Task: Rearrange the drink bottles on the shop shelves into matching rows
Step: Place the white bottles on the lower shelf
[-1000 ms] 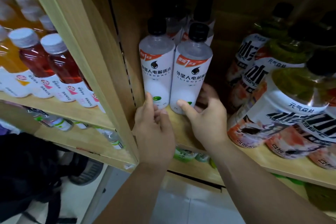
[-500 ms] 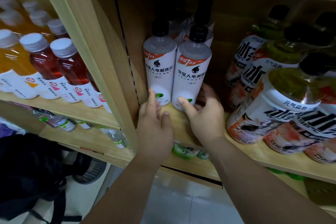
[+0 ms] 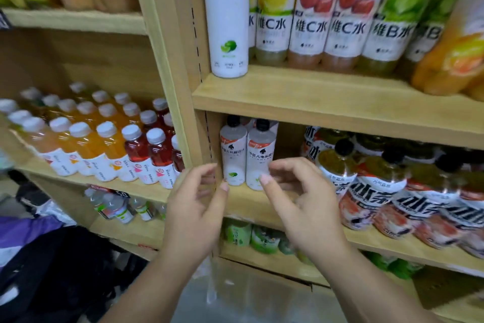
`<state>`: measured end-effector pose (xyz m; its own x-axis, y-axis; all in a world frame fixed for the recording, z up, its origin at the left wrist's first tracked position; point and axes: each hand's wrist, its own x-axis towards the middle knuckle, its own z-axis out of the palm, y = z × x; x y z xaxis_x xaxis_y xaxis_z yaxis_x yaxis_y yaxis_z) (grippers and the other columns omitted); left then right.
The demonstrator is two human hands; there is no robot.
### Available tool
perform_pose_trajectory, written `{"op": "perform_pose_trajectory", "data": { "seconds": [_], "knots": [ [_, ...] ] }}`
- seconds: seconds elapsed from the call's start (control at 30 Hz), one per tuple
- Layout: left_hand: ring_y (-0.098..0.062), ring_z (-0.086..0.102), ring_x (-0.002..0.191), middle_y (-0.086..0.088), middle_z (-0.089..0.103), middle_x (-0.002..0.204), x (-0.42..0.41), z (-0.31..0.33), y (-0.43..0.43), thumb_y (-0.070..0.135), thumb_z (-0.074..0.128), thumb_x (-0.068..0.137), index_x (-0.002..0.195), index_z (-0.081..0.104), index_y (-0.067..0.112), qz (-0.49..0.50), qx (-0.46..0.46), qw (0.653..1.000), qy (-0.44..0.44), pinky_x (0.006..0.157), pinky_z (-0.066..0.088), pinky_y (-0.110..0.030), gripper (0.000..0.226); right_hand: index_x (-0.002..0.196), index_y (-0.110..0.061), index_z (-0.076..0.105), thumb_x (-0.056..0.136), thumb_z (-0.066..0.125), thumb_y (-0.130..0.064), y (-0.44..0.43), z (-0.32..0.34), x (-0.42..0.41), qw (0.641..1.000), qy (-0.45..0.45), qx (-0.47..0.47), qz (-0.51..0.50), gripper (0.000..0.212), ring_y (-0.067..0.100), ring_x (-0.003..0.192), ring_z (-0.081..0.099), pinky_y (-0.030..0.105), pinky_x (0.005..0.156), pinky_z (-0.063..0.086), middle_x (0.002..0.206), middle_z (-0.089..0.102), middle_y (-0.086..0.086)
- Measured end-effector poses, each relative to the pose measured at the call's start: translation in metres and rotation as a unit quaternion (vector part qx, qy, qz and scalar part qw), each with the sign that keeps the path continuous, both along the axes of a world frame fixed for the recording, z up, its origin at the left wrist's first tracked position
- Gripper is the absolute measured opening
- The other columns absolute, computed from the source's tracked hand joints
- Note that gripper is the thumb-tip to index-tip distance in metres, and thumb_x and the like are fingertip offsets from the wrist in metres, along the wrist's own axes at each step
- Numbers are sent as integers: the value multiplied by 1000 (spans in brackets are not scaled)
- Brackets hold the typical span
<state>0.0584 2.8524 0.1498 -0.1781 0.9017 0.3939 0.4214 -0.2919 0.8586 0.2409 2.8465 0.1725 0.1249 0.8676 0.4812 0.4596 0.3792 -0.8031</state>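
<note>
Two white-labelled electrolyte bottles with black caps stand side by side on the middle shelf (image 3: 251, 207): the left bottle (image 3: 233, 155) against the upright, the right bottle (image 3: 260, 157) beside it. More of the same stand behind them. My left hand (image 3: 195, 207) and my right hand (image 3: 303, 197) hover just in front of the shelf edge, fingers apart, holding nothing. On the shelf above stands one taller white lime bottle (image 3: 227, 16) of the same brand, at the left end.
Vitamin water bottles (image 3: 327, 16) fill the upper shelf. Tilted ice-tea bottles (image 3: 379, 186) crowd the right of the middle shelf. Orange and red juice bottles (image 3: 110, 142) fill the left unit. A dark bag (image 3: 52, 265) lies on the floor, lower left.
Both hands have come off the two white bottles and pulled back from the shelf. The view has moved back and up, showing the shelf above.
</note>
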Motion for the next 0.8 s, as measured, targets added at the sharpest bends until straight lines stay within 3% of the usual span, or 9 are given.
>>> {"op": "perform_pose_trajectory", "data": {
  "seconds": [0.13,0.2,0.3,0.37,0.47,0.57,0.67,0.8],
  "knots": [
    [-1,59,110,20,56,114,-11,79,2,37,64,90,123,62,33,0,103,993,57,90,50,-23,34,92,-25,72,89,74,-28,-8,84,-8,989,27,147,24,4,6,80,68,17,70,52,85,72,-9],
    [-2,57,108,18,51,112,-17,113,9,38,63,89,127,62,28,25,161,984,78,90,50,-25,39,92,-31,69,90,74,-26,-1,121,-13,984,59,163,34,8,1,80,67,13,71,49,85,71,-13],
    [-15,55,115,6,48,124,-22,155,27,33,67,91,135,57,21,93,187,975,73,101,49,-39,47,102,-33,67,90,78,-30,37,156,-16,993,59,97,26,16,-5,89,65,21,81,54,95,70,-16],
    [-24,48,132,-5,47,142,-24,176,42,31,70,93,147,49,17,129,171,971,102,113,39,-39,59,124,-28,64,88,78,-42,67,171,-17,999,29,26,11,41,3,105,64,36,94,56,116,69,-12],
    [-28,34,145,-7,34,159,-29,194,63,32,69,94,158,34,21,143,136,966,169,117,32,-41,74,150,-22,45,89,76,-48,98,185,-24,998,-11,-64,-3,74,18,125,58,38,104,48,146,55,-1],
    [-28,35,141,-4,40,154,-34,198,74,27,70,94,161,29,25,154,135,954,218,115,33,-40,79,157,-21,34,86,79,-48,120,192,-36,994,-8,-103,24,88,22,134,54,41,109,45,149,53,0],
    [-30,40,131,-4,53,139,-37,196,78,26,73,92,161,28,26,168,141,946,240,108,38,-41,83,154,-19,36,88,78,-43,135,196,-50,993,3,-115,36,81,17,122,58,35,98,47,132,58,-8],
    [-30,44,121,-4,57,122,-43,188,80,32,76,91,162,25,29,169,143,940,259,103,40,-41,88,145,-16,40,86,79,-46,147,193,-62,993,35,-109,-4,77,26,124,59,47,104,50,136,61,3]
  ]
}}
